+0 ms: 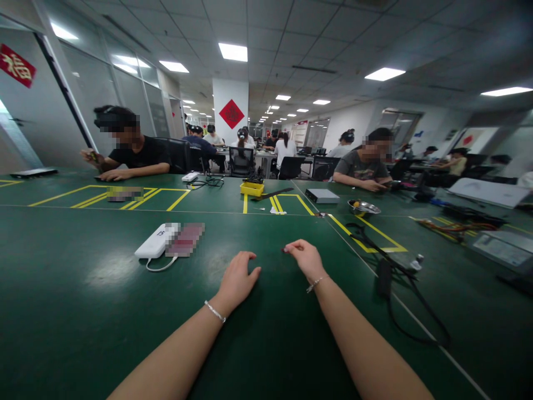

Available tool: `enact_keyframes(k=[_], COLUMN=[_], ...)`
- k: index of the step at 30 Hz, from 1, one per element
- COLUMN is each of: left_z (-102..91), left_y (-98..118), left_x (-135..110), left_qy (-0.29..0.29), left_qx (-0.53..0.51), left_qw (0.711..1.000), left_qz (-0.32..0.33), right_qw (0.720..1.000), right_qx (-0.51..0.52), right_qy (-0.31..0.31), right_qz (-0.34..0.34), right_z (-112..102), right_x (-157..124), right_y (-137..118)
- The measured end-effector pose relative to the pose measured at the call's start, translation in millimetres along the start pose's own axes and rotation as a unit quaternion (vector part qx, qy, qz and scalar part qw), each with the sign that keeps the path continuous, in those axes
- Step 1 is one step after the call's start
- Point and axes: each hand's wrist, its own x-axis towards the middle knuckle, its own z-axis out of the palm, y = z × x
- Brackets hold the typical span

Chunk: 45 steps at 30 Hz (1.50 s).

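Just above the green tabletop [266, 333], my left hand [239, 280] is held with its thumb apart from its bent fingers and nothing between them. A silver bracelet [215, 311] circles that wrist. My right hand [306, 258] is closed in a pinch, its fingertips together on a tiny dark reddish piece [285, 250], too small to name. A thin bracelet [316, 284] is on the right wrist. Beyond my left hand lie a white power bank [152, 242] and a blurred-out flat device [186, 240], joined to a short white cable [162, 269].
Right of my hands, a black cable with an adapter [383, 278] loops over the table. Farther off are a yellow bin [252, 189], a grey box [322, 196], a metal bowl [363, 207] and yellow tape outlines. Two people sit across the table, at left and right.
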Motion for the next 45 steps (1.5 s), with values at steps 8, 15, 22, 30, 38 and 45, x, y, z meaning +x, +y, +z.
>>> enact_keyframes(k=[8,15,22,30,38,45], left_z=[5.5,4.2,1.5,2.0,10.5,4.4], left_y=[-13,-10,-10,-8,-14,-10], left_x=[-2,-4,-4,-5,-3,-2], left_qy=[-0.08,-0.104,-0.108,-0.105,-0.126,-0.151], left_qx=[0.03,0.043,0.049,0.054,0.096,0.1], left_qw=[0.996,0.994,0.993,0.993,0.987,0.983], left_qz=[-0.002,0.004,0.017,0.022,0.036,0.021], right_qw=[0.92,0.886,0.878,0.921,0.844,0.843], right_qx=[-0.326,-0.416,-0.432,-0.377,-0.405,-0.448], right_qy=[0.197,0.155,0.163,0.029,-0.307,-0.225], right_qz=[0.093,0.132,0.128,-0.092,-0.172,-0.195], right_z=[-106,-116,-120,-49,34,-13], right_x=[23,20,22,16,-31,-3], right_y=[45,68,72,30,2,12])
